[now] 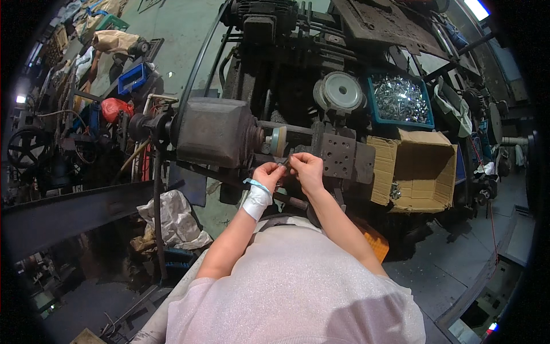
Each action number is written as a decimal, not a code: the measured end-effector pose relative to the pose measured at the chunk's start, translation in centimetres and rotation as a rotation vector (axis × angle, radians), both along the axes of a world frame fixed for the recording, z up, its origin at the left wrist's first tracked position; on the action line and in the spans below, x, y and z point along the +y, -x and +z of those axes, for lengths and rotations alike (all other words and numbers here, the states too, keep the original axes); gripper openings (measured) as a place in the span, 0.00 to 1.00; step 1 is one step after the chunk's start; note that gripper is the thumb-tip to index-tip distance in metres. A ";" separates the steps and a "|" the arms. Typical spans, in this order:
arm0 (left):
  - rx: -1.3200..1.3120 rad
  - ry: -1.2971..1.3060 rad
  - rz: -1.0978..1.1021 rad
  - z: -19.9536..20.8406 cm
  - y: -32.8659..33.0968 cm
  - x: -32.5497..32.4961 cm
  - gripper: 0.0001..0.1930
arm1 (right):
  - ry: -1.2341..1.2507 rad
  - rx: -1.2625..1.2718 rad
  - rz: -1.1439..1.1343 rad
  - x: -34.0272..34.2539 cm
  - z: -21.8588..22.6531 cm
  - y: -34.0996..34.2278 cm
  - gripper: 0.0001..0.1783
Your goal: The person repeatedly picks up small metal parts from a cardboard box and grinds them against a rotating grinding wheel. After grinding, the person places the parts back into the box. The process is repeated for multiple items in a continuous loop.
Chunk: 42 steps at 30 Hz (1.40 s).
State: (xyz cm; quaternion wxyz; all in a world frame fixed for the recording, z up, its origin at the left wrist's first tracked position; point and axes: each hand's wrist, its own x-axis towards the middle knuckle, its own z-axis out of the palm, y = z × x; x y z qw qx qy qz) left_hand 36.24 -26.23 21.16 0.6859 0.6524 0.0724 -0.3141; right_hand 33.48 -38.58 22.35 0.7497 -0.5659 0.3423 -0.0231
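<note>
My left hand (269, 175), with a white wrap and a light blue band at its wrist, is closed in a pinch. Beside it, my right hand (308, 172) pinches too, and the fingertips of both nearly meet. Between them is a small part (285, 164), mostly hidden by the fingers; its kind is too small to tell. Just beyond the fingertips stands a pale, narrow-rimmed wheel (278, 141) on the spindle of a dark grey machine head (213, 133). A dark metal block with several holes (339, 156) lies right of my right hand.
At the right stands an open cardboard box (413, 202) with a few shiny parts inside. Behind it, a teal crate (431, 117) is heaped with shiny metal pieces. A round pale disc (342, 90) sits beyond the holed block. White sacking (177, 221) lies at the lower left.
</note>
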 end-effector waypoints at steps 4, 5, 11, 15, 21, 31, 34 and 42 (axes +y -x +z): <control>0.005 -0.048 0.051 0.3 -0.7 -0.8 0.07 | 0.063 -0.019 -0.017 -0.1 -0.7 -1.1 0.05; 0.068 -0.053 0.072 0.6 -0.7 -0.9 0.07 | 0.072 -0.043 -0.017 -0.1 -1.3 -1.3 0.05; -0.025 -0.046 0.085 -0.2 -0.8 -1.1 0.07 | 0.049 -0.060 -0.040 0.0 -1.4 -1.6 0.05; 0.200 0.056 0.092 0.2 -0.7 -0.7 0.08 | 0.000 -0.050 0.001 -0.2 -1.2 -1.1 0.05; 0.515 0.445 0.104 0.9 0.1 1.4 0.16 | -0.727 -0.124 -0.051 -1.6 2.7 1.0 0.05; 0.403 0.300 0.156 0.6 1.0 0.5 0.18 | 0.194 -0.135 0.492 0.4 3.4 2.5 0.10; 0.431 0.281 0.134 0.4 0.8 0.7 0.18 | 0.445 -0.200 0.520 0.0 3.0 2.6 0.08; 0.383 0.404 -0.031 0.7 0.9 1.8 0.14 | -0.233 -0.118 0.138 -1.7 2.4 2.0 0.08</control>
